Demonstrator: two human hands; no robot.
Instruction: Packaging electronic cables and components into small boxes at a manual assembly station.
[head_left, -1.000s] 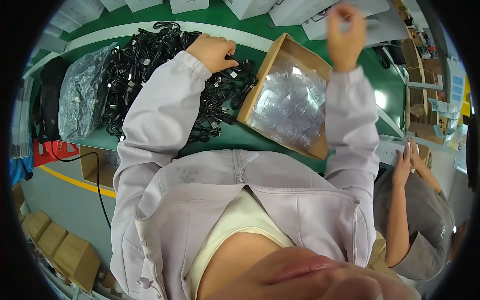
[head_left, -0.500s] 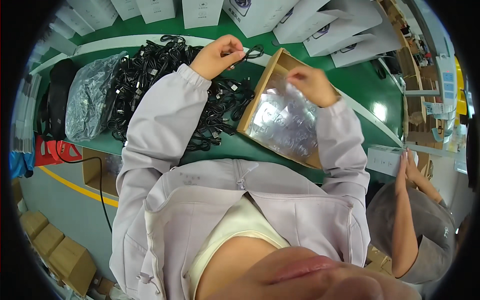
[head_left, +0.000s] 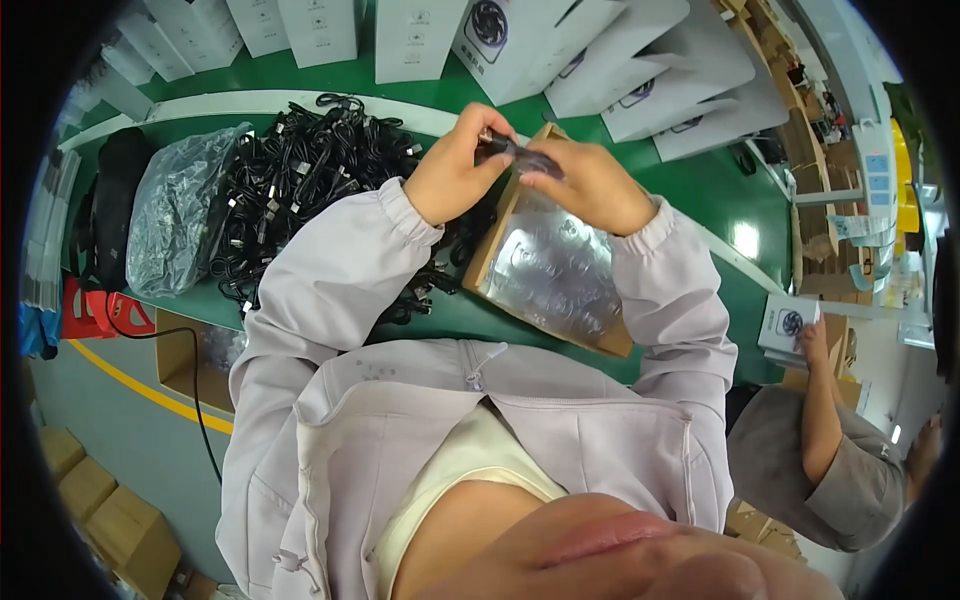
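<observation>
My two hands meet above the far end of an open cardboard box (head_left: 482,262). Fingers of my left hand (head_left: 460,170) are closed on a bundled black cable (head_left: 492,148). Against it, my right hand (head_left: 597,187) pinches what looks like a clear plastic bag (head_left: 541,163), its outline blurred; how much of the cable is inside it I cannot tell. Glossy clear plastic bags (head_left: 560,265) fill the box below. To the left lies a large heap of black cables (head_left: 300,165) with metal plugs, partly hidden by my left sleeve.
White printed boxes (head_left: 415,40) line the table's far side. Left of the heap are a bluish plastic bag (head_left: 180,210) and a black pouch (head_left: 122,190). At the right, another person (head_left: 835,450) has a hand on a white box (head_left: 788,325). Cartons (head_left: 125,535) stand on the floor.
My right hand has come up and left from the box to meet my left hand at the cable. The other person's white box has turned to show its printed side.
</observation>
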